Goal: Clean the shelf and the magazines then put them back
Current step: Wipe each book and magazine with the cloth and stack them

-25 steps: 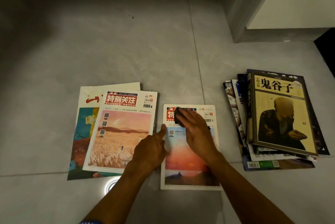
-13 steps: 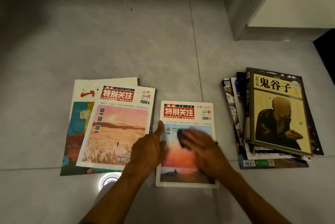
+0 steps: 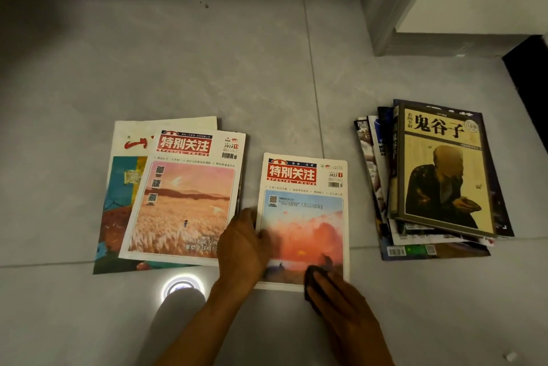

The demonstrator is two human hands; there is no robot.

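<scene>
A magazine with a red title block and a sunset cover lies flat on the grey tiled floor in the middle. My left hand presses on its left edge with the thumb on the cover. My right hand presses a small dark cloth onto the cover's lower right corner with flat fingers. To the left lie two overlapping magazines, the upper one showing a golden field. A stack of several magazines sits to the right, topped by a yellow cover with a seated figure.
A grey wall corner and white panel stand at the back right, with a dark gap at the far right. A bright ring of reflected light shows on the floor tile near my left forearm.
My right hand slid the cloth down the cover from the title block to the lower right corner. My left hand stayed on the magazine's left edge.
</scene>
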